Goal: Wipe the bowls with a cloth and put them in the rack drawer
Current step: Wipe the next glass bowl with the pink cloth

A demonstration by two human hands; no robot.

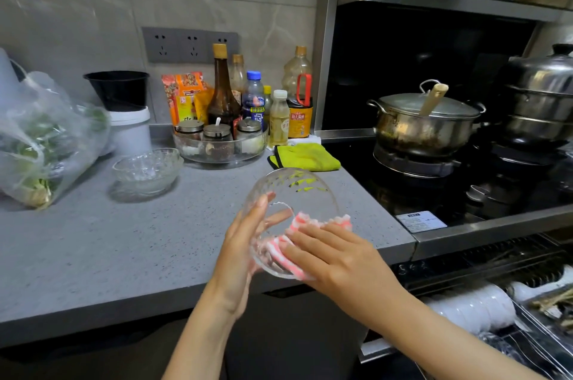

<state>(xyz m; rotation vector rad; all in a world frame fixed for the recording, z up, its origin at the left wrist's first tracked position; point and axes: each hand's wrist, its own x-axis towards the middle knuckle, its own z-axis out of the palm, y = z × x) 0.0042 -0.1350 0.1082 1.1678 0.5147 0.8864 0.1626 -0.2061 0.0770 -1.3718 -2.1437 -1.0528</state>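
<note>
A clear glass bowl (297, 190) is held tilted above the counter's front edge. My left hand (245, 243) holds its left side, fingers on the rim and wall. My right hand (331, 252) presses a pink-and-white striped cloth (297, 224) against the bowl with fairly straight fingers. More clear glass bowls (145, 169) sit stacked on the grey counter at the left. The rack drawer (527, 324) stands pulled out at the lower right, with white dishes (474, 308) in it.
A bag of greens (40, 138) lies at the left. Bottles and a glass tray of spice jars (223, 144) stand by the wall, and a yellow cloth (307, 156) lies beside them. Steel pots (424, 122) sit on the stove at the right.
</note>
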